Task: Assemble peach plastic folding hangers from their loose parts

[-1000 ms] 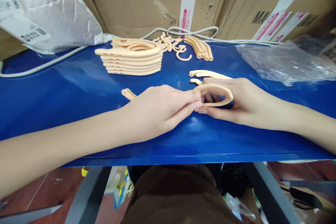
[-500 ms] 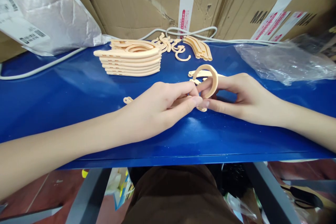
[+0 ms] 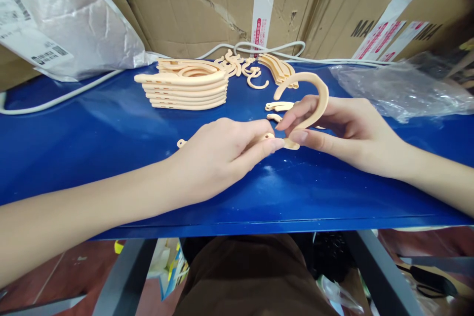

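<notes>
My left hand [image 3: 229, 158] pinches a beige plastic hanger arm [image 3: 267, 137] whose holed end shows between thumb and forefinger; most of the piece is hidden under the palm. In my right hand [image 3: 344, 133] a beige curved hanger hook [image 3: 321, 101] is held between thumb and fingers, its open curve standing up. The hook's lower end meets the parts at my left fingertips; whether they are joined I cannot tell. Beyond the fingers, loose hanger arms [image 3: 279, 106] lie on the blue table [image 3: 237, 212].
A stack of beige hanger pieces [image 3: 185, 91] stands behind my left hand. Loose hooks [image 3: 257, 79] and curved arms [image 3: 277, 69] lie at the back. Clear plastic film [image 3: 403, 86], a white cable [image 3: 62, 101], a silver mailer bag [image 3: 74, 19] and cardboard boxes [image 3: 215, 5] line the rear.
My right hand has shifted slightly right and raised the hook, which now shows larger and higher. The holed end of the hanger arm has come into sight at my left fingertips.
</notes>
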Demonstrator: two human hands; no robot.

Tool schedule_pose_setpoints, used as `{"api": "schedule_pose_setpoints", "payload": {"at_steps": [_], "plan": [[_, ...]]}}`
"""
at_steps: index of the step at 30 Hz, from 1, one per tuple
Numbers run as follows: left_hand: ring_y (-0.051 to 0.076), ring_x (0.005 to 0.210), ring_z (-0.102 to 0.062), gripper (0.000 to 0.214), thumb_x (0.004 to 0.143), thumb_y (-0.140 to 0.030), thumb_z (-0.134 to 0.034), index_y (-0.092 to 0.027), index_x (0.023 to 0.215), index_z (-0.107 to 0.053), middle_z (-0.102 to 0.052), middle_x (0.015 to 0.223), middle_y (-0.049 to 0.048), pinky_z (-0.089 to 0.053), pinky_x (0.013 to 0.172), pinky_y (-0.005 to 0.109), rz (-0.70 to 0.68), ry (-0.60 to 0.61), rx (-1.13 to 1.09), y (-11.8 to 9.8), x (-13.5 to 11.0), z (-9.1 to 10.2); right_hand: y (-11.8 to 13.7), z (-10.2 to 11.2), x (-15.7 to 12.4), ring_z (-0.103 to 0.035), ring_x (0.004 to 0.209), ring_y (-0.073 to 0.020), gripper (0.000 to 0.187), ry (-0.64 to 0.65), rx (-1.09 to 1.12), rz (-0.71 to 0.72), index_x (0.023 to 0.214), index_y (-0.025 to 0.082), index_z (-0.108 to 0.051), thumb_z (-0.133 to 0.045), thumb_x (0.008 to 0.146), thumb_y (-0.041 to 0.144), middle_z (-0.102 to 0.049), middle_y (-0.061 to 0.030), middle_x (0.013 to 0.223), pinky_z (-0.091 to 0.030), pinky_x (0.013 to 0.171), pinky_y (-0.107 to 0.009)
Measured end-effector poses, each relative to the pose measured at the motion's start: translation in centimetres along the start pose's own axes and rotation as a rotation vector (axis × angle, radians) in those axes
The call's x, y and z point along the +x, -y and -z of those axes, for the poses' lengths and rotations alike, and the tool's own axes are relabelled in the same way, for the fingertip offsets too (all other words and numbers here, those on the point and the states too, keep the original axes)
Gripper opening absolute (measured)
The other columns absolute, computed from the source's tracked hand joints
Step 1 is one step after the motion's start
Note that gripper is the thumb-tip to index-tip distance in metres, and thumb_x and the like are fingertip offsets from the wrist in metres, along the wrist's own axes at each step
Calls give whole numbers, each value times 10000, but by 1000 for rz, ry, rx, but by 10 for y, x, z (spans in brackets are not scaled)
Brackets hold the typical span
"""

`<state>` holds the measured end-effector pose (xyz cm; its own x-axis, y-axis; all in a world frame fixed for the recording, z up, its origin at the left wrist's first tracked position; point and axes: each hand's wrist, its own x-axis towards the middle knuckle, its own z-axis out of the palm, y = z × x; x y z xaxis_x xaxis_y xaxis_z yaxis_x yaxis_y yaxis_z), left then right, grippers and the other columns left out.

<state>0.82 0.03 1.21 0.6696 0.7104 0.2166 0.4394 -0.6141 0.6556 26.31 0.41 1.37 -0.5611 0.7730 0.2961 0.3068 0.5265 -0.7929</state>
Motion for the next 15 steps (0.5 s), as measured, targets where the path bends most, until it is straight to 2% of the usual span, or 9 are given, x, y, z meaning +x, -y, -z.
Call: {"api": "schedule_pose_setpoints", "payload": {"at_steps": [2, 5, 8, 10, 12, 15], "plan": [[103, 576, -481, 383, 1131, -391, -528, -218, 795, -589, -547, 633, -67, -305, 596, 268, -6, -24, 69, -2, -1, 1, 0, 1, 1, -811, 921, -198, 235, 16, 81, -16, 1023, 251, -808, -883, 976, 470, -873, -36, 1062, -688, 865, -334], [93, 534, -400, 401, 1122, -413, -543, -222, 769, -545, -458, 599, -82, -290, 571, 265, 15, -44, 70, -2, -3, -1, -1, 1, 2, -787, 863, -183, 268, 29, 153, -56, 1025, 239, -819, -924, 949, 474, -868, -37, 1025, -684, 854, -329], [85, 517, -332, 350, 1045, -358, -582, -232, 733, -487, -371, 584, -95, -276, 542, 261, -5, -94, 43, 1, -3, -5, -1, 1, 4, -750, 808, -150, 231, 14, 188, -83, 997, 245, -836, -932, 956, 451, -844, -14, 977, -664, 805, -296], [84, 510, -327, 260, 1016, -301, -553, -233, 769, -507, -370, 587, -102, -283, 546, 260, -60, -121, 41, 6, -3, -8, -1, 1, 5, -727, 778, -129, 237, 6, 230, -77, 983, 241, -850, -934, 958, 461, -833, -4, 953, -651, 778, -276], [89, 509, -340, 255, 1042, -291, -514, -237, 794, -491, -379, 589, -102, -289, 562, 264, -99, -120, 60, 9, -3, -10, -3, 1, 7, -713, 757, -118, 261, -5, 258, -73, 964, 234, -860, -933, 960, 485, -835, -7, 949, -641, 755, -268], [110, 540, -406, 354, 1126, -379, -472, -239, 801, -471, -427, 598, -83, -281, 592, 277, -97, -91, 135, 12, -4, -10, -5, 2, 9, -719, 764, -120, 276, 0, 256, -78, 962, 233, -872, -948, 944, 497, -846, -14, 956, -633, 747, -270]]}}
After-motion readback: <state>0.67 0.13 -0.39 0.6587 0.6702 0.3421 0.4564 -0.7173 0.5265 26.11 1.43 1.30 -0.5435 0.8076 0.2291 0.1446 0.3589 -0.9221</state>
